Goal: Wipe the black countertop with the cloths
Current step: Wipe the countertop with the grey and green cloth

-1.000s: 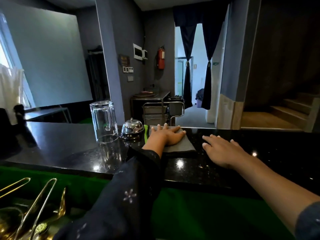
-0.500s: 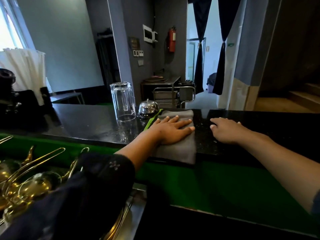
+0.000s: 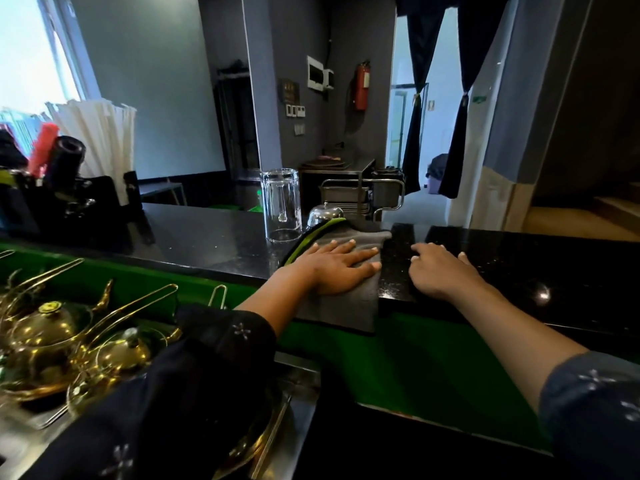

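Note:
A grey cloth [image 3: 349,306] with a green-edged cloth under it lies on the black countertop [image 3: 207,237] and hangs over its near edge. My left hand [image 3: 334,266] presses flat on the grey cloth with straight fingers. My right hand [image 3: 440,271] rests palm down on the bare countertop just right of the cloth, fingers relaxed, holding nothing.
An upturned glass mug [image 3: 281,204] and a steel call bell [image 3: 323,213] stand just behind the cloth. A black holder with white straws [image 3: 97,147] stands at the left. Brass teapots [image 3: 52,341] sit below the green ledge at lower left.
My left hand has dragged the grey cloth toward me, so it now hangs over the counter's near edge. The right hand stays on the counter. My view has shifted left and closer.

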A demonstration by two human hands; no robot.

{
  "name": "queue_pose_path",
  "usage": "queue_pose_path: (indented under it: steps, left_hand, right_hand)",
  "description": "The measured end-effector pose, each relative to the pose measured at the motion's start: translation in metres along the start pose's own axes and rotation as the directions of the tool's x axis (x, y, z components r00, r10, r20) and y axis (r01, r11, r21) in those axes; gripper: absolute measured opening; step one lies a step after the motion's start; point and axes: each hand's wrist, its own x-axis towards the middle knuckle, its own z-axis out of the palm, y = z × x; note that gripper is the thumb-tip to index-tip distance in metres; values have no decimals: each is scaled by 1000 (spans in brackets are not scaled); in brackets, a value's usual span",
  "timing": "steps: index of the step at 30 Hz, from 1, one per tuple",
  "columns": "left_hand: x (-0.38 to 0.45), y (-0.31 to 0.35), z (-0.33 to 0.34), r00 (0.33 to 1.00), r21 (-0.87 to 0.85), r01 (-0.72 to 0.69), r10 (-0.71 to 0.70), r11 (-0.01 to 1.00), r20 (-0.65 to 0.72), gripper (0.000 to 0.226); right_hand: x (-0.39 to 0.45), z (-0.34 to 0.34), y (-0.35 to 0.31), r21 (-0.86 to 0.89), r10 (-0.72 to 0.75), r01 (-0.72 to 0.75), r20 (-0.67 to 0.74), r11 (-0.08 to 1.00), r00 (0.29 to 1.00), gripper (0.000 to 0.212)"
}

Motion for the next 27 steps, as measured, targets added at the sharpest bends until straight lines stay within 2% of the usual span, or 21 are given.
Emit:
queue_pose_path:
  steps: [3, 7, 11, 16, 20, 23, 27]
  left_hand:
    - [0, 20, -1, 1000, 6, 16, -16, 1000, -5, 61]
    - [3, 49, 0, 999, 15, -42, 42, 999, 16, 61]
    - [-4, 18, -1, 999, -2, -48, 48, 999, -6, 63]
    - [-15, -15, -1, 998, -11, 70, -70, 998, -5, 62]
    - [2, 32, -1, 998, 19, 56, -56, 998, 0, 61]
    - [6, 66, 2, 1000, 22, -16, 16, 1000, 20, 60]
    - [-4, 42, 8, 997, 25, -70, 71, 997, -14, 64]
  right_hand:
    - [3, 1, 0, 0, 10, -10, -10, 1000, 1000, 52]
    - [3, -1, 0, 0, 1, -1, -18, 1000, 1000, 51]
    - [2, -1, 2, 5, -11, 11, -30, 1000, 999, 49]
    - [1, 1, 1, -2, -26, 26, 2, 1000, 1000, 50]
    - [4, -4, -2, 28, -6, 6, 1, 1000, 1000, 50]
    - [1, -14, -2, 168, 8, -10, 10, 986, 1000, 46]
    - [-8, -41, 23, 413, -76, 66, 7, 908, 997, 38]
